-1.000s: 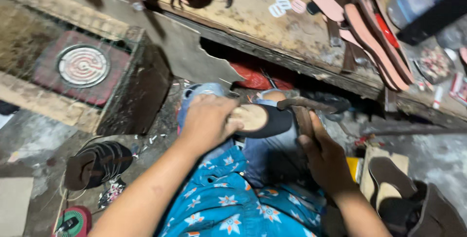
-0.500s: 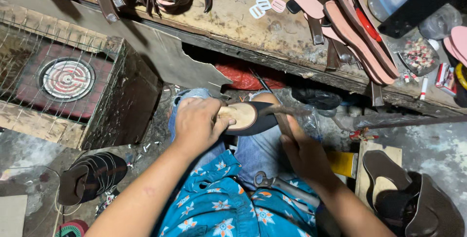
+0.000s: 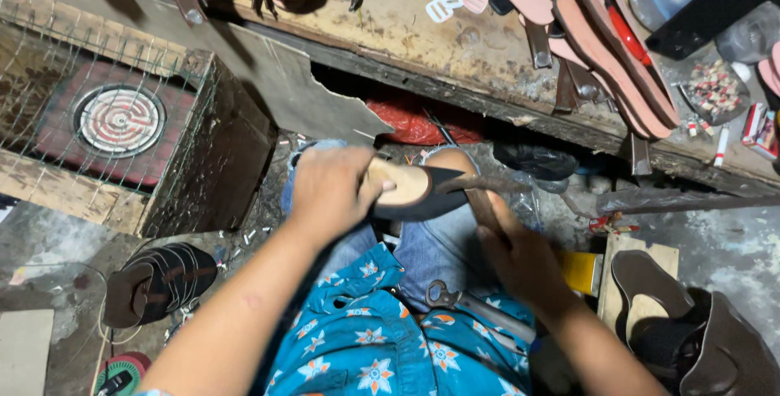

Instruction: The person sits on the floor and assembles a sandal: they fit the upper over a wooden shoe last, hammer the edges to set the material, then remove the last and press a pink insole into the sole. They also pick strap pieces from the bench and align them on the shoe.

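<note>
The left hand (image 3: 333, 193) was closed over the heel end of a dark shoe sole with a tan insole (image 3: 410, 191), its grip wrapped around the edge with the thumb lying on the tan surface. The sole rested over the person's lap, above the blue jeans (image 3: 431, 254) and the blue shirt patterned with white and orange flowers (image 3: 366, 347), and its pointed dark end stuck out to the right of that grip. The right hand (image 3: 520, 262) held a wooden-handled tool (image 3: 486, 201), fingers curled around the lower handle; the tool's head lay just beside the sole's pointed tip, though blur made it impossible to tell whether they touched.

Beyond the knees ran a worn wooden worktop (image 3: 406, 30) carrying pink insoles (image 3: 601, 47) and dark straps. A round electric heating coil set in a red wire-caged box (image 3: 119, 120) stood to the left. A finished dark brown strapped sandal (image 3: 158, 282) lay on the floor at lower left, and more brown soles (image 3: 650, 290) sat at lower right.
</note>
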Available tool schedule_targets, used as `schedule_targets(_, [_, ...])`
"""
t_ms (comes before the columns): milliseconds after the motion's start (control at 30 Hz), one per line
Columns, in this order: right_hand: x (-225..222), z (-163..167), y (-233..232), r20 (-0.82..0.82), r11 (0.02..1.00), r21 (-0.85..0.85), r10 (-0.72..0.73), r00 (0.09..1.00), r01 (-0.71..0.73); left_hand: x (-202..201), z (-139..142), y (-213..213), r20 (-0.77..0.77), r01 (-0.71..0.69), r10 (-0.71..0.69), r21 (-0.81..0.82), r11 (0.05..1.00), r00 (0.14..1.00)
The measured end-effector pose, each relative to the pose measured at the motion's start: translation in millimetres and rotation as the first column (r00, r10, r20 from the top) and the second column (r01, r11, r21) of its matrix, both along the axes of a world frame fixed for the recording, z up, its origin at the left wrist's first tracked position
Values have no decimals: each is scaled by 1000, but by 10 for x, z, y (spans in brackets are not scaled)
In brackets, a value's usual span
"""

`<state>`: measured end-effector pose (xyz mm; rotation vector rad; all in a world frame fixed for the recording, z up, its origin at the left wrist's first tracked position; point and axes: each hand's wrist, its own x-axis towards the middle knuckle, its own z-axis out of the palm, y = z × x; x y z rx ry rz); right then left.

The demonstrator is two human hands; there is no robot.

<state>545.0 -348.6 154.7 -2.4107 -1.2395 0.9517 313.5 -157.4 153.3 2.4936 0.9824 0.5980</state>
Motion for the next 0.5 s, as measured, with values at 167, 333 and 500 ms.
schedule_targets(167, [-236, -136, -54, 163, 867, 427, 204, 965, -256, 111, -24, 316, -73, 67, -72, -68, 995, 995])
schedule_targets(333, [-219, 45, 29, 114, 817, 493, 280, 953, -299, 125, -31, 396, -120, 25, -47, -175, 984, 992])
schedule_targets(500, [-370, 60, 25, 213, 891, 326, 258, 942, -317, 106, -100, 367, -59, 39, -46, -114, 993, 997])
